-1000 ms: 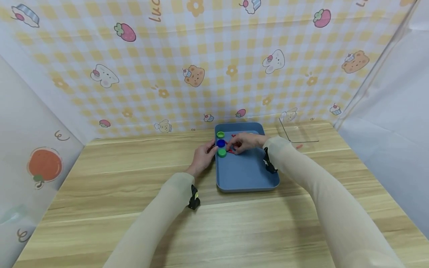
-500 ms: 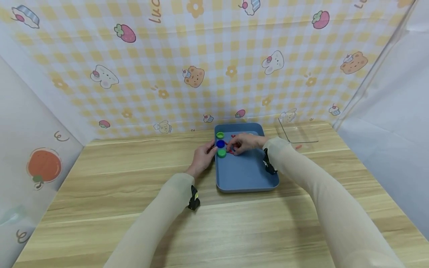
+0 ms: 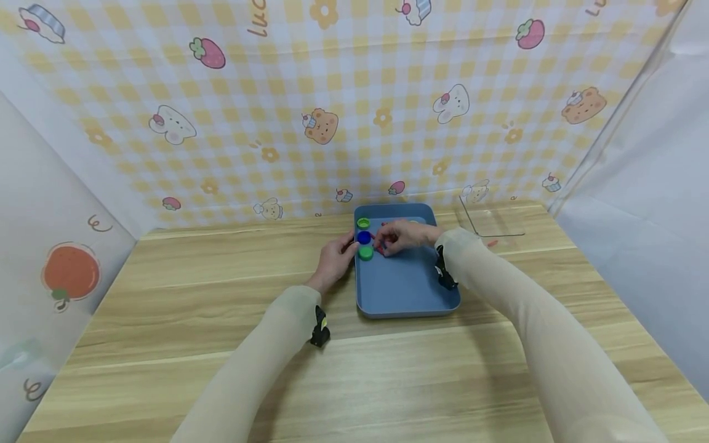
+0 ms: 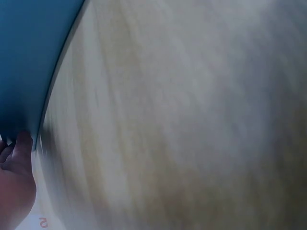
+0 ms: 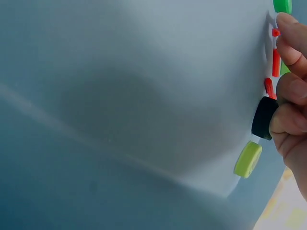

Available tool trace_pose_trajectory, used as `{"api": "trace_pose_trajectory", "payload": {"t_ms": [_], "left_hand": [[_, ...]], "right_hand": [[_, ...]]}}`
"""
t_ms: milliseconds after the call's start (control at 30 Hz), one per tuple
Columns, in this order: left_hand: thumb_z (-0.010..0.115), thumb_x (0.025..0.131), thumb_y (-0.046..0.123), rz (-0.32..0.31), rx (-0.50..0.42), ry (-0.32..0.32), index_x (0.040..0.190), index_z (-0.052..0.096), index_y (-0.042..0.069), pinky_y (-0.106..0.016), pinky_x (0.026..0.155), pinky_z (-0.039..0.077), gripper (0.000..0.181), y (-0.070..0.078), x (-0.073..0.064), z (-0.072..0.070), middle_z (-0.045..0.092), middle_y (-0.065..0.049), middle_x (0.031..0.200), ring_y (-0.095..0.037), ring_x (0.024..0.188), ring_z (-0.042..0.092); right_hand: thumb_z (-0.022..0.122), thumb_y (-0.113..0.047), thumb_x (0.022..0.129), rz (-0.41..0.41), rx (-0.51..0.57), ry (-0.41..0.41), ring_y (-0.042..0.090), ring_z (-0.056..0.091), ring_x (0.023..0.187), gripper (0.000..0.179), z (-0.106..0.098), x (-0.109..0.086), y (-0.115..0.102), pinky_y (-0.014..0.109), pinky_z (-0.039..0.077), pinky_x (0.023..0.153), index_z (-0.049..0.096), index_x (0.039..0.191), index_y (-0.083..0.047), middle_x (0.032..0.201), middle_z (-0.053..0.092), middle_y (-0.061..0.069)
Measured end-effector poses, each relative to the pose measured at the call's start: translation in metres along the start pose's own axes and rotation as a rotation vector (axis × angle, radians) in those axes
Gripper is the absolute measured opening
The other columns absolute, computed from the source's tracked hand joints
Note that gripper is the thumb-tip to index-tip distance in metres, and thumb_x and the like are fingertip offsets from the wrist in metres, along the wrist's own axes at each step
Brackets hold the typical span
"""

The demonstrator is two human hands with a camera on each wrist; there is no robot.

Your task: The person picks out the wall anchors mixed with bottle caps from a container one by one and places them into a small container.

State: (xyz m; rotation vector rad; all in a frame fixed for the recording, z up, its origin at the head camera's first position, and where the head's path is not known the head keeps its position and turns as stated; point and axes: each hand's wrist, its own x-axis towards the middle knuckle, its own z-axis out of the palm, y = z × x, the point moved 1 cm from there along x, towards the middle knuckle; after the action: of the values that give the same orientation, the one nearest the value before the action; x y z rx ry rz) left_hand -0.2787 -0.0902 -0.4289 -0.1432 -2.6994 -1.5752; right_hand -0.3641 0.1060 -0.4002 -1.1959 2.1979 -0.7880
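A blue-grey tray [image 3: 410, 283] lies on the table. My left hand [image 3: 334, 261] grips its left rim, with the thumb over the edge; in the left wrist view the thumb [image 4: 21, 148] lies against the tray wall. Along the tray's left side stand a light green cap [image 3: 362, 223], a blue cap [image 3: 364, 237] and a green cap [image 3: 365, 253]. Just right of them my right hand [image 3: 403, 236] pinches a small red stick [image 3: 380, 250] near the tray floor. More red sticks [image 5: 268, 87] lie under the fingers, partly hidden. A black cap [image 5: 263, 118] and a yellow-green cap [image 5: 248, 159] show in the right wrist view.
Behind the right forearm stands a clear box [image 3: 495, 221] with dark edges. A red piece [image 3: 492, 243] lies at its front edge. A checked cloth wall [image 3: 382, 147] closes off the back of the wooden table [image 3: 221, 271].
My right fingers have shifted slightly, and the red stick at their tips has turned to a steeper slant. The left hand and the tray stay in place.
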Motion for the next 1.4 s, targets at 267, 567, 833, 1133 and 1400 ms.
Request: {"api": "trace_pose_trajectory", "payload": {"t_ms": [267, 567, 833, 1133, 1400], "left_hand": [[0.051, 0.098, 0.017, -0.01, -0.025, -0.006, 0.139, 0.044, 0.003, -0.037, 0.108, 0.037, 0.044, 0.0, 0.0, 0.0, 0.047, -0.011, 0.141, -0.025, 0.131, 0.043], [0.051, 0.098, 0.017, -0.014, -0.034, 0.002, 0.139, 0.044, 0.004, -0.037, 0.109, 0.037, 0.044, 0.001, -0.001, 0.001, 0.047, -0.01, 0.141, -0.024, 0.131, 0.043], [0.051, 0.098, 0.018, -0.017, -0.035, -0.003, 0.139, 0.043, 0.004, -0.037, 0.109, 0.037, 0.044, 0.0, -0.001, 0.001, 0.045, -0.01, 0.142, -0.025, 0.132, 0.042], [0.05, 0.098, 0.019, -0.026, -0.033, -0.01, 0.141, 0.042, 0.006, -0.037, 0.109, 0.036, 0.045, -0.002, -0.001, 0.001, 0.045, -0.009, 0.143, -0.024, 0.133, 0.041], [0.05, 0.098, 0.02, -0.022, -0.02, -0.005, 0.14, 0.043, 0.006, -0.037, 0.11, 0.036, 0.045, -0.001, -0.001, 0.001, 0.046, -0.011, 0.142, -0.025, 0.132, 0.042]], "right_hand": [[0.069, -0.005, 0.084, 0.01, 0.043, 0.082, 0.012, 0.05, 0.062, 0.025, -0.009, -0.004, -0.003, 0.022, 0.043, 0.06, 0.064, 0.108, 0.0, 0.071, 0.059, 0.007], [0.063, -0.002, 0.088, 0.029, 0.066, 0.241, 0.031, 0.052, 0.066, 0.024, -0.025, -0.023, -0.028, 0.024, 0.044, 0.061, 0.061, 0.11, 0.006, 0.077, 0.059, 0.019], [0.06, 0.003, 0.088, -0.006, 0.124, 0.398, 0.017, 0.045, 0.058, 0.023, -0.041, -0.041, -0.024, 0.021, 0.039, 0.057, 0.058, 0.11, 0.011, 0.074, 0.054, 0.013], [0.061, -0.002, 0.089, 0.123, 0.152, 0.533, 0.017, 0.044, 0.064, 0.02, -0.056, -0.079, -0.032, 0.024, 0.038, 0.057, 0.059, 0.108, 0.005, 0.08, 0.053, 0.011], [0.063, -0.01, 0.09, 0.186, 0.166, 0.656, 0.012, 0.044, 0.063, 0.025, -0.061, -0.109, 0.012, 0.023, 0.039, 0.058, 0.059, 0.113, 0.001, 0.077, 0.052, 0.001]]}}
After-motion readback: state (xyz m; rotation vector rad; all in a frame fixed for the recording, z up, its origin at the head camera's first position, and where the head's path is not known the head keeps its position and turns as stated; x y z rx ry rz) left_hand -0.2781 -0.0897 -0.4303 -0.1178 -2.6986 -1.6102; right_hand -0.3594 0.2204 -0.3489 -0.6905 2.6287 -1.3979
